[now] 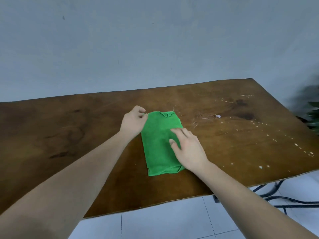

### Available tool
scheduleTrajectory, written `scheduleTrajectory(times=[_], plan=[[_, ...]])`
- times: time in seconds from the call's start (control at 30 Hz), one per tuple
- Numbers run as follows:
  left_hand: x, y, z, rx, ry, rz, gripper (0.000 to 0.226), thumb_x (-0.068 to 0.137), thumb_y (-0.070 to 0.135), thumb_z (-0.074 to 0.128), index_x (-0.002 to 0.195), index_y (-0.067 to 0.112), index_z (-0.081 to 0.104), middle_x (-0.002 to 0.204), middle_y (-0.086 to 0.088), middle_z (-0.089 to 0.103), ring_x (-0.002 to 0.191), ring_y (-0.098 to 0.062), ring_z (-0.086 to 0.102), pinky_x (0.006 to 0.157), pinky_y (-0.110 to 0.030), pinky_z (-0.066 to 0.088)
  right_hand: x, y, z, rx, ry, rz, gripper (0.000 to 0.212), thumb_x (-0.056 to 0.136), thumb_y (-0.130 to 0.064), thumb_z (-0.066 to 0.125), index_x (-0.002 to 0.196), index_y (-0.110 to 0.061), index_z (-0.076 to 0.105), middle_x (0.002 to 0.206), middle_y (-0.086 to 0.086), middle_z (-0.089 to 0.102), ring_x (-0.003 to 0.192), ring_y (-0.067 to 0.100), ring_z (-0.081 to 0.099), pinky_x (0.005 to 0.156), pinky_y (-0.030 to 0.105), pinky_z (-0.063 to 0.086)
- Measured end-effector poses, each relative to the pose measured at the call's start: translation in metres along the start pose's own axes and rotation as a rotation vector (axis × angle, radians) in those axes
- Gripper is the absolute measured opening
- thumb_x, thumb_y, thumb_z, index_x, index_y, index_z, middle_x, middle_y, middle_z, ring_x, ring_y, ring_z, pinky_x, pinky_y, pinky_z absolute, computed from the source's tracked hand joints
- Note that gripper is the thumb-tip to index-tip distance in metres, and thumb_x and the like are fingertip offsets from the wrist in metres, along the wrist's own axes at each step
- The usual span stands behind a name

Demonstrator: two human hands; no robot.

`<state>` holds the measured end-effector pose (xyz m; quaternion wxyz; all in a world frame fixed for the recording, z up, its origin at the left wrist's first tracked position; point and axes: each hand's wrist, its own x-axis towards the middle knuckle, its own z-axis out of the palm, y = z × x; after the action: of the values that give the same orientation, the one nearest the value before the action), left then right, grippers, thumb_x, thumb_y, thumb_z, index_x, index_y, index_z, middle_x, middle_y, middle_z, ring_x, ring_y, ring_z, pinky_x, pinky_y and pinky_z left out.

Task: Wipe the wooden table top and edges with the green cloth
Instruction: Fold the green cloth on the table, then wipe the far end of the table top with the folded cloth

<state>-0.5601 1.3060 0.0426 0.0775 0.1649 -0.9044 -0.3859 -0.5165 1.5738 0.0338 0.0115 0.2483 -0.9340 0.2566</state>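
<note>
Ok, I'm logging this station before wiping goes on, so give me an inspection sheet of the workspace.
Surface: wooden table, pale splatter and a wet smear on its right part.
Job's things: green cloth folded flat at the centre.
Clutter: nothing seen.
Grippers: left hand pinches the cloth's far left corner; right hand lies open on it.
Cables: black cables on the floor, right.
Surroundings: grey wall, white floor tiles, plant leaves.

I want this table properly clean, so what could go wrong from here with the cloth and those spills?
The white droplets lie right of the green cloth; a broad sweep could smear them or push them off the table's right edge onto the cables. With the left hand only pinching a corner and the right hand resting flat, the folded cloth may bunch.
</note>
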Motion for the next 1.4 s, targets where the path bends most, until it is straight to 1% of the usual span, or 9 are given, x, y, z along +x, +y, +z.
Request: scheduleTrajectory(times=[0.17, 0.3, 0.47, 0.6, 0.73, 0.93, 1.13, 1.27, 1.4], plan=[[-0.057, -0.071, -0.050, 0.237, 0.063, -0.053, 0.034, 0.109, 0.036, 0.066, 0.143, 0.030, 0.063, 0.144, 0.005, 0.063, 0.123, -0.014, 0.066, 0.102, -0.035, 0.059, 0.061, -0.022, 0.042, -0.164, -0.182, -0.023, 0.070, 0.115, -0.066, 0.023, 0.177, -0.034, 0.016, 0.186, 0.003, 0.008, 0.172, 0.025, 0.005, 0.137, 0.048, 0.005], [-0.098, -0.118, -0.077, 0.464, -0.017, -0.086, 0.054, 0.112, 0.052, 0.053, 0.161, 0.029, 0.050, 0.173, 0.004, 0.038, 0.157, -0.027, 0.042, 0.126, -0.056, 0.038, 0.058, -0.023, 0.071, -0.365, -0.284, 0.047, 0.080, 0.106, -0.079, -0.001, 0.176, -0.039, -0.006, 0.184, 0.000, -0.015, 0.170, 0.026, -0.015, 0.137, 0.054, -0.008], [-0.130, -0.154, -0.081, 0.570, -0.011, -0.068, 0.070, 0.112, 0.066, 0.026, 0.174, 0.032, 0.029, 0.184, 0.004, 0.019, 0.171, -0.021, 0.010, 0.136, -0.053, 0.014, 0.010, -0.068, 0.088, -0.366, -0.307, -0.008, 0.084, 0.102, -0.080, -0.013, 0.174, -0.037, -0.014, 0.181, 0.002, -0.022, 0.168, 0.029, -0.022, 0.135, 0.058, -0.009], [-0.134, -0.160, -0.078, 0.564, 0.019, -0.044, 0.070, 0.113, 0.066, 0.019, 0.175, 0.035, 0.025, 0.185, 0.006, 0.016, 0.172, -0.018, 0.006, 0.137, -0.049, 0.009, -0.061, -0.123, 0.113, -0.302, -0.342, -0.186, 0.082, 0.106, -0.079, -0.004, 0.177, -0.036, -0.002, 0.184, 0.002, -0.013, 0.169, 0.026, -0.021, 0.135, 0.056, -0.011], [-0.137, -0.159, -0.076, 0.562, 0.029, -0.031, 0.070, 0.113, 0.065, 0.019, 0.175, 0.034, 0.024, 0.185, 0.006, 0.015, 0.172, -0.017, 0.006, 0.138, -0.048, 0.009, -0.087, -0.110, 0.104, -0.262, -0.339, -0.310, 0.075, 0.110, -0.078, 0.007, 0.176, -0.041, 0.007, 0.185, -0.006, -0.005, 0.171, 0.018, -0.014, 0.136, 0.049, -0.011], [-0.135, -0.162, -0.074, 0.602, 0.013, -0.034, 0.075, 0.111, 0.069, 0.007, 0.177, 0.034, 0.016, 0.186, 0.007, 0.007, 0.172, -0.016, -0.002, 0.138, -0.047, 0.005, -0.054, -0.006, 0.045, -0.332, -0.268, -0.007, 0.078, 0.103, -0.087, -0.002, 0.172, -0.052, -0.006, 0.182, -0.017, -0.015, 0.167, 0.010, -0.021, 0.138, 0.048, -0.006], [-0.134, -0.167, -0.073, 0.594, 0.023, -0.020, 0.078, 0.109, 0.069, 0.003, 0.177, 0.034, 0.015, 0.186, 0.006, 0.007, 0.172, -0.017, -0.002, 0.138, -0.047, 0.005, -0.025, 0.086, -0.009, -0.400, -0.176, 0.391, 0.086, 0.099, -0.088, -0.009, 0.174, -0.045, -0.009, 0.183, -0.008, -0.015, 0.170, 0.018, -0.011, 0.138, 0.049, -0.003], [-0.134, -0.166, -0.073, 0.602, 0.031, -0.011, 0.077, 0.109, 0.068, 0.002, 0.177, 0.033, 0.016, 0.186, 0.004, 0.008, 0.172, -0.019, -0.001, 0.137, -0.047, 0.006, -0.011, 0.083, -0.006, -0.377, -0.125, 0.563, 0.090, 0.099, -0.084, -0.007, 0.176, -0.038, -0.007, 0.186, -0.002, -0.010, 0.172, 0.024, -0.008, 0.138, 0.053, 0.002], [-0.134, -0.165, -0.073, 0.603, 0.037, -0.005, 0.077, 0.109, 0.067, 0.001, 0.177, 0.033, 0.016, 0.186, 0.004, 0.008, 0.172, -0.019, -0.001, 0.138, -0.047, 0.007, 0.009, 0.021, 0.029, -0.414, -0.143, 0.474, 0.093, 0.095, -0.083, -0.021, 0.174, -0.034, -0.014, 0.182, 0.003, -0.017, 0.170, 0.029, -0.011, 0.137, 0.057, 0.001]])
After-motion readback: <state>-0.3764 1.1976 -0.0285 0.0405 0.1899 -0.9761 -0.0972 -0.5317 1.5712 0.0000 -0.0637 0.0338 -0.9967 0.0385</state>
